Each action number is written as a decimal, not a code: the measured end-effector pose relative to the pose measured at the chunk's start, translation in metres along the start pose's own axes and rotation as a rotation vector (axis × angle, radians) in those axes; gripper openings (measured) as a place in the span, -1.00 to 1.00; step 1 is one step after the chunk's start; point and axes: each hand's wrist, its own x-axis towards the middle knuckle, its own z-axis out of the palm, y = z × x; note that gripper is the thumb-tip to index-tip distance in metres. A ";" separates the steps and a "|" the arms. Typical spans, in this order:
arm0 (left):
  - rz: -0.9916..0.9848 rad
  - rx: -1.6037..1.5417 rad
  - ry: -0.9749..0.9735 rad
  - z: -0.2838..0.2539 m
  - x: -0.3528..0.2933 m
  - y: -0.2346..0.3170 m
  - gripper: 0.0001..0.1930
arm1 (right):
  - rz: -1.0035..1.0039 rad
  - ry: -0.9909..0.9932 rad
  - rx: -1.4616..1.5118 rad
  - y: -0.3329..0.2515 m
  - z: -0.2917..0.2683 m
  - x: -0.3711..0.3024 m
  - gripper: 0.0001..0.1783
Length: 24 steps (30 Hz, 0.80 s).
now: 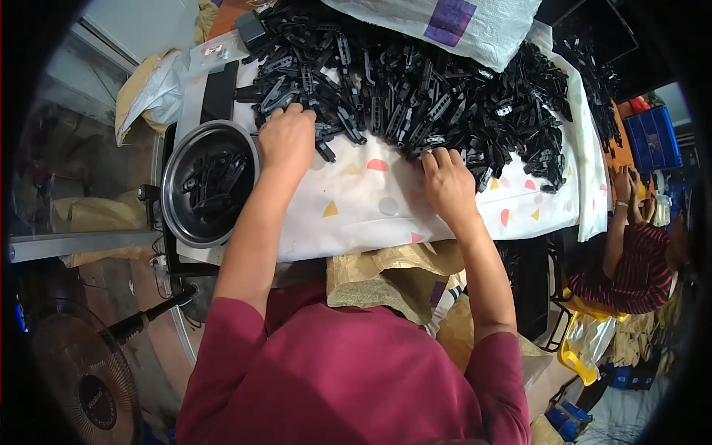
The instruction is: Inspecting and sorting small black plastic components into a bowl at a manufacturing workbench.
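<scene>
Black parts [400,111], slim, slotted, heaped, left hand [288,139] and right hand [449,180] curled, grip unclear

The person's two arms reached forward on either side of the torso [363,371], both bare below the upper arm. The left forearm [256,230] slanted up and to the right, its wrist [280,176] nearly in line with it. The left hand [288,141] lay back upward, the left fingers [294,110] bent forward and down, their tips hidden. The right forearm [486,271] slanted up and to the left. The right hand [449,182] was also back upward, well apart from the other and less far forward, the right fingers [443,156] curled; their grip could not be made out.
</scene>
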 end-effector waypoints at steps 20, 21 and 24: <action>0.400 -1.826 -0.020 -0.033 -0.051 0.065 -0.85 | 0.357 0.671 1.810 -0.093 -0.059 -0.021 -0.79; 0.482 -1.757 0.029 -0.039 -0.050 0.066 -0.84 | 0.322 0.668 1.777 -0.093 -0.058 -0.021 -0.79; 0.540 -1.661 0.015 -0.035 -0.053 0.059 -0.77 | 0.327 0.672 1.645 -0.093 -0.061 -0.022 -0.78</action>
